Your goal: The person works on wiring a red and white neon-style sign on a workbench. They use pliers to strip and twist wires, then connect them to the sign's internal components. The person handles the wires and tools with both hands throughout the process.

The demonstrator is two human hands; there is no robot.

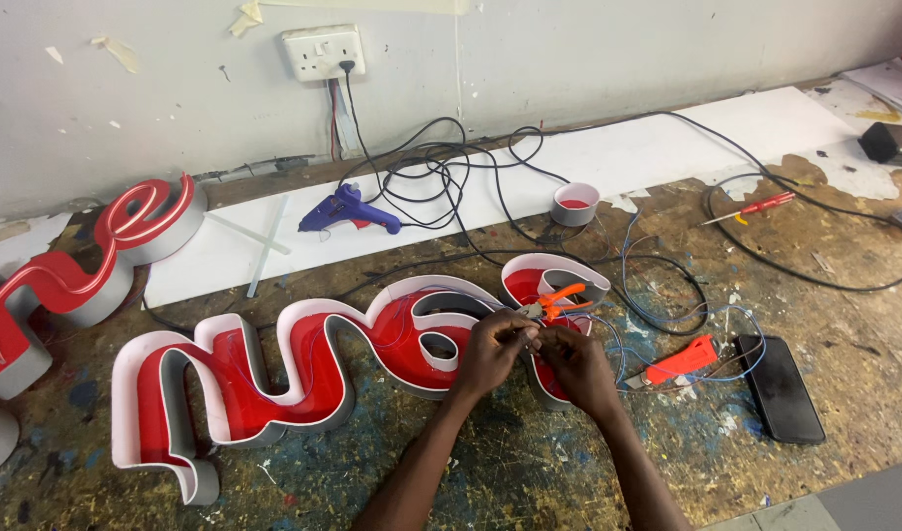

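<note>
Pinched together at frame centre, the fingertips of my left hand (492,349) and right hand (576,366) grip thin blue wires (530,337) just above the red channel-letter sign (303,369), whose script shell runs from lower left to middle. I judge this joining goes best with both pinches close, the strands twisted evenly. I'd keep clear of the orange pliers (557,300) lying just behind.

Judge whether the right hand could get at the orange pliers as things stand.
Probably yes. The pliers lie in the open red letter just beyond the right hand, with only thin wires nearby. The hand is busy with fine wire, though.
</note>
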